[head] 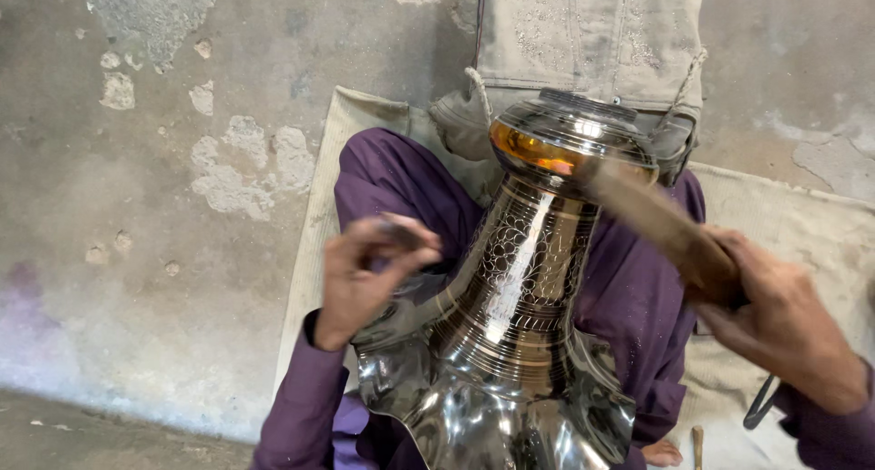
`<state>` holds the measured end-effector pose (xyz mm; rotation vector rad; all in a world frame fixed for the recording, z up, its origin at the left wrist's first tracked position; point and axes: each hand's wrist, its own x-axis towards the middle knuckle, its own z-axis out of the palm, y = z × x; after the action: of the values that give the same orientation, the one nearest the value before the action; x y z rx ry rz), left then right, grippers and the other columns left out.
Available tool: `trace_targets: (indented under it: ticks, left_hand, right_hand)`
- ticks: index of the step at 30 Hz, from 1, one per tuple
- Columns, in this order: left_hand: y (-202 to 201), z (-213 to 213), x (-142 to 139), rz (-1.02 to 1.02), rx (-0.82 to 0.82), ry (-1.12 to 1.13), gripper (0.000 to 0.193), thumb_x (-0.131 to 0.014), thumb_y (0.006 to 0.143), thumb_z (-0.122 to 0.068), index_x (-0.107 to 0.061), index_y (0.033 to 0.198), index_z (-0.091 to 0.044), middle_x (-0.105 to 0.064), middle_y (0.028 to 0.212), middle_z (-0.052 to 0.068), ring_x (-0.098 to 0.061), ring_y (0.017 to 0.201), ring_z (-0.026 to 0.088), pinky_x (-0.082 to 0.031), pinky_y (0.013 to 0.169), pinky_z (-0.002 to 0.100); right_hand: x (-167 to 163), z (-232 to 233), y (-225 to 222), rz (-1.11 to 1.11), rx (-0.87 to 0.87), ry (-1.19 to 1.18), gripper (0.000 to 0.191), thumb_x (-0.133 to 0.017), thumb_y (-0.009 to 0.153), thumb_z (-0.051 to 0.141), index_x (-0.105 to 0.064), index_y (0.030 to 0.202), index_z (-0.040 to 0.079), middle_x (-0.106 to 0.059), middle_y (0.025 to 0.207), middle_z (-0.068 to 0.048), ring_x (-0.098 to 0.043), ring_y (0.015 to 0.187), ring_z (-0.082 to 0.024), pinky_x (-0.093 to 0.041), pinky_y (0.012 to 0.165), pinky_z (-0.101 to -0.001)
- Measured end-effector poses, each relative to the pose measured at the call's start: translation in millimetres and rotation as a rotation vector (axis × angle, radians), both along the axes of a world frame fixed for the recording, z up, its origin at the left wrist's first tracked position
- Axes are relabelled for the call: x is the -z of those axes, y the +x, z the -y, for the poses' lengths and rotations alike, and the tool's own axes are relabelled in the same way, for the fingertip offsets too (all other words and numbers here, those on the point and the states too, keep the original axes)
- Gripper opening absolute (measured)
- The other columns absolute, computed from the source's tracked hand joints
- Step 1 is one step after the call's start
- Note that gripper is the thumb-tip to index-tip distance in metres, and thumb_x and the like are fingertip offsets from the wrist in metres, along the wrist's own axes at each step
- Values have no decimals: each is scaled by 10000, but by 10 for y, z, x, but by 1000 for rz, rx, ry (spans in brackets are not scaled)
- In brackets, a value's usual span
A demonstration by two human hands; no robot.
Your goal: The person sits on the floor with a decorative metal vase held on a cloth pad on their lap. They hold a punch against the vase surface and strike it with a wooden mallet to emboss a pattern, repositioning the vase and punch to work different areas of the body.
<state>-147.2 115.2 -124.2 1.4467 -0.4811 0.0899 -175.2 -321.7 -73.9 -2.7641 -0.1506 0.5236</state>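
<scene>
Your left hand [365, 274] pinches a small dark tool just left of the shiny vase [510, 306] lying across your lap. Your right hand [775, 320] is clamped round a wooden stick [652, 216] whose far end touches the vase's rim. Better keep strokes light and the vase braced. No labels or signs are visible.
</scene>
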Motion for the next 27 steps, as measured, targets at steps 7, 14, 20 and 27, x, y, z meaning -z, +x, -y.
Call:
trace_targets:
  ticks: [7,14,20,27]
  left_hand:
    - [-90,-180,535,-500,-340,-391,524,-675,955,44,-451,1406,-102,-698,1090,132,-740,942,219,-672,800,339]
    - [-61,-100,658,-527,-220,-509,558,-644,992,21,-389,1468,-116,-675,1103,129,-724,944,210,-661,666,327]
    - [-181,-114,495,-569,-270,-372,577,-669,967,1,-414,1477,-89,-713,1073,146,-734,913,219,-628,550,304]
    - [-827,-55,-15,-343,-444,-223,418,-710,956,15,-544,1338,-15,-746,976,208,-781,809,257,-656,471,307]
  right_hand:
    - [551,-259,-288,-136,-27,1064,763,-721,765,110,-467,1478,14,-585,1426,-182,-588,1342,-287,-473,1169,-474]
    - [691,-522,-324,-437,225,1116,966,-805,685,128,-345,1533,84,-555,1400,-127,-538,1298,-253,-412,1101,-484]
    - [502,-666,-179,-322,120,1198,877,-718,600,79,-467,1440,38,-582,1274,-118,-516,1374,-284,-166,1320,-422]
    - [597,-707,133,-428,367,1485,703,-716,573,58,-510,1245,68,-501,1072,-83,-511,979,-229,-441,814,-366]
